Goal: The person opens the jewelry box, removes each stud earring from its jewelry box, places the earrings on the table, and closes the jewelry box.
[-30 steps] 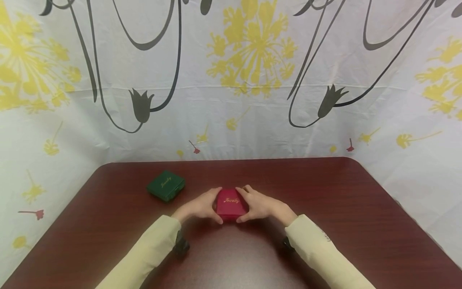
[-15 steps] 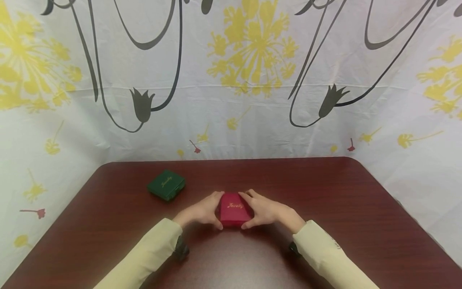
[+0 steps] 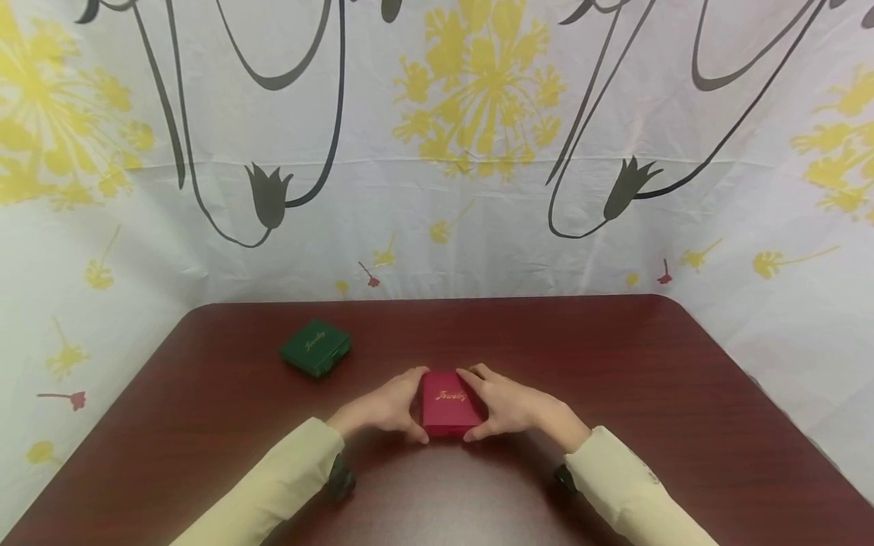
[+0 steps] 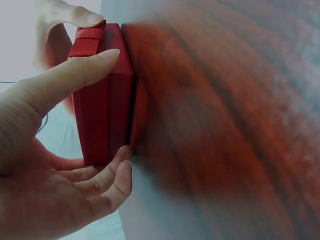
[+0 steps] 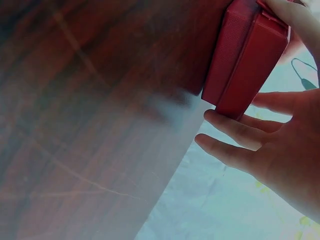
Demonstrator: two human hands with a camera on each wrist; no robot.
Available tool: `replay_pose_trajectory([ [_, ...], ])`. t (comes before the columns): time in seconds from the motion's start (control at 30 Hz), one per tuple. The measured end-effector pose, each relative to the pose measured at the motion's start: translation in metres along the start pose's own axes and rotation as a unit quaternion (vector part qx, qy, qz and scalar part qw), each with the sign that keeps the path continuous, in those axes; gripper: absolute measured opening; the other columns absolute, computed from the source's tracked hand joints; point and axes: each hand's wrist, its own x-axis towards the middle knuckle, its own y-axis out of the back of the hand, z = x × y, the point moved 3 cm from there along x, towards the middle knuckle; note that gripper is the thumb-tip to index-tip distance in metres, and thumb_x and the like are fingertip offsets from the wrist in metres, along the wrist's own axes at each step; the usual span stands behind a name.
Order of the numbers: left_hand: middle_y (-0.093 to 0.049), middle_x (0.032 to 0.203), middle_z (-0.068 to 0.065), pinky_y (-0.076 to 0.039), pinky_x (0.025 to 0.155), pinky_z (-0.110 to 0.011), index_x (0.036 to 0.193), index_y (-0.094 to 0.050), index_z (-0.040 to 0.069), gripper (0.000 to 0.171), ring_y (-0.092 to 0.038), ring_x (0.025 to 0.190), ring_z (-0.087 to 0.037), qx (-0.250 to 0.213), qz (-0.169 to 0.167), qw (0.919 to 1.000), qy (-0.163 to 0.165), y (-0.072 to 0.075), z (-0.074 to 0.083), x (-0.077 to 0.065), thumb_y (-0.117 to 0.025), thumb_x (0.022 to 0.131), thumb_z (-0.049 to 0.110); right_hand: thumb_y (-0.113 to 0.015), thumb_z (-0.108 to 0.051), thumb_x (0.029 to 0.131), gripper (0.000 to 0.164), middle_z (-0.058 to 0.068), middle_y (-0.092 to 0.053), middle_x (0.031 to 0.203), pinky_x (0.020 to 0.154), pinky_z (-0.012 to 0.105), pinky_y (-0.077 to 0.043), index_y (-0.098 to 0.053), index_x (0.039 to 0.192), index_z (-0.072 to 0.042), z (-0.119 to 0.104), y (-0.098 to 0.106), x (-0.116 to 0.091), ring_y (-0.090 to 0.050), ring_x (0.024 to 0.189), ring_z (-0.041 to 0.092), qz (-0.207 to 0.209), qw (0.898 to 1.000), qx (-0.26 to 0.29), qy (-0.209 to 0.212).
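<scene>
A red jewelry box [image 3: 451, 406] with gold "Jewelry" lettering on its lid lies flat on the table, between both hands. My left hand [image 3: 392, 406] grips its left side, thumb at the near corner and fingers toward the back. On the opposite side my right hand [image 3: 508, 406] holds it the same way, with the thumb at the near right corner. In the left wrist view the box [image 4: 97, 120] has a ribbed tab on its near edge, between the two thumbs. The right wrist view shows fingers curving behind the box [image 5: 255, 65].
A green jewelry box [image 3: 315, 347] lies closed and turned at an angle, at the back left of the dark red-brown table [image 3: 614, 364]. Behind the table hangs a white curtain [image 3: 341, 250] with flower prints.
Both hands have slid the red jewelry box toward me and slightly to the right. The green box has stayed in place.
</scene>
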Motion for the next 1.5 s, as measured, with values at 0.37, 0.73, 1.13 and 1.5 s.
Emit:
replay_pose_trajectory([
  [0.37, -0.046, 0.118, -0.013, -0.038, 0.093, -0.04, 0.129, -0.028, -0.004, 0.096, -0.046, 0.109, -0.025, -0.009, 0.005, 0.9997, -0.021, -0.003, 0.0, -0.003, -0.083, 0.058, 0.03, -0.073, -0.047, 0.066, 0.091, 0.011, -0.04, 0.122, 0.083, 0.035, -0.044, -0.034, 0.133, 0.0, -0.001, -0.001, -0.006, -0.047, 0.098, 0.019, 0.011, 1.0, 0.008, 0.004],
  [0.73, -0.035, 0.132, -0.02, -0.03, 0.1, -0.043, 0.135, -0.021, -0.006, 0.102, -0.035, 0.122, -0.031, 0.002, 0.0, 0.9998, -0.018, -0.012, 0.001, -0.005, -0.081, 0.061, 0.03, -0.073, -0.049, 0.065, 0.093, 0.012, -0.04, 0.124, 0.083, 0.036, -0.045, -0.034, 0.134, 0.0, 0.0, -0.002, -0.012, -0.048, 0.098, 0.02, 0.015, 1.0, 0.009, -0.005],
  [1.13, -0.039, 0.125, -0.02, -0.034, 0.097, -0.041, 0.133, -0.02, -0.009, 0.101, -0.041, 0.115, -0.028, 0.016, 0.02, 0.9985, -0.048, -0.015, 0.004, -0.007, -0.081, 0.058, 0.021, -0.072, -0.053, 0.063, 0.095, 0.019, -0.042, 0.125, 0.095, 0.047, -0.033, -0.038, 0.13, 0.005, -0.013, -0.002, -0.009, -0.04, 0.114, 0.031, 0.058, 0.993, -0.087, 0.048],
  [1.5, -0.039, 0.123, -0.019, -0.038, 0.094, -0.037, 0.133, -0.019, -0.01, 0.102, -0.044, 0.11, -0.025, 0.035, 0.029, 0.9969, -0.064, -0.02, 0.005, -0.006, -0.081, 0.057, 0.019, -0.072, -0.051, 0.062, 0.09, 0.014, -0.047, 0.117, 0.093, 0.041, -0.037, -0.042, 0.126, 0.006, -0.03, -0.008, 0.006, -0.046, 0.106, 0.025, 0.055, 0.985, -0.147, 0.077],
])
